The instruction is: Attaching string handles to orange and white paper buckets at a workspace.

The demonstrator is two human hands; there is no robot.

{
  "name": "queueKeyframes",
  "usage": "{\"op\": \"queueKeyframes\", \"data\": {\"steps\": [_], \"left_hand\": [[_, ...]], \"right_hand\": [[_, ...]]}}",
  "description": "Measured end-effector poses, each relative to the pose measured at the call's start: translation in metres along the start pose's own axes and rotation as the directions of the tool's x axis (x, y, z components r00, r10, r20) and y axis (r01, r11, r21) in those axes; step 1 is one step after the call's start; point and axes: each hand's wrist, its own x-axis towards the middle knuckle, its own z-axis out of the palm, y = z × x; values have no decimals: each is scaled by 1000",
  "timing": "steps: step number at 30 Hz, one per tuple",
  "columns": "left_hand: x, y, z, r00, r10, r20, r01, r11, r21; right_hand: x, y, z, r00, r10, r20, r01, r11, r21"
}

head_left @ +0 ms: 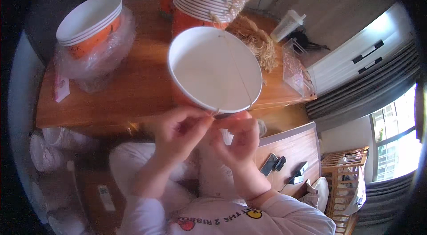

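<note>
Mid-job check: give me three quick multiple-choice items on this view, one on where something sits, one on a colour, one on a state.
1. Where does the short stack of bowls sit?
A. on the wooden table's left part, on clear plastic wrap
B. on the floor
C. in the person's lap

2. What colour is the inside of the held paper bowl?
A. orange
B. white
C. black

3. How is the thin string lying?
A. coiled on the table
B. stretched across the bowl's open mouth
C. wound round a wrist

Answers:
1 A: it rests on crumpled wrap on the table.
2 B: the interior is plain white.
3 B: it runs rim to rim, and the left hand and right hand pinch at the near rim.
</note>
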Motion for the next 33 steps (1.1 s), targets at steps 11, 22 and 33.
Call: {"op": "queueKeyframes", "data": {"steps": [11, 22, 33], "left_hand": [[2, 13, -1, 982, -166, 93, 166, 986, 7], [-3, 20, 12, 975, -222, 31, 223, 972, -66], [2, 2, 5, 763, 632, -133, -435, 655, 618]], "right_hand": [[-4, 4, -7, 1000, 3, -20, -2, 999, 46], [-2, -4, -30, 982, -182, 43, 185, 979, -85], [15, -14, -60, 956, -152, 252, 194, 969, -151]]}}
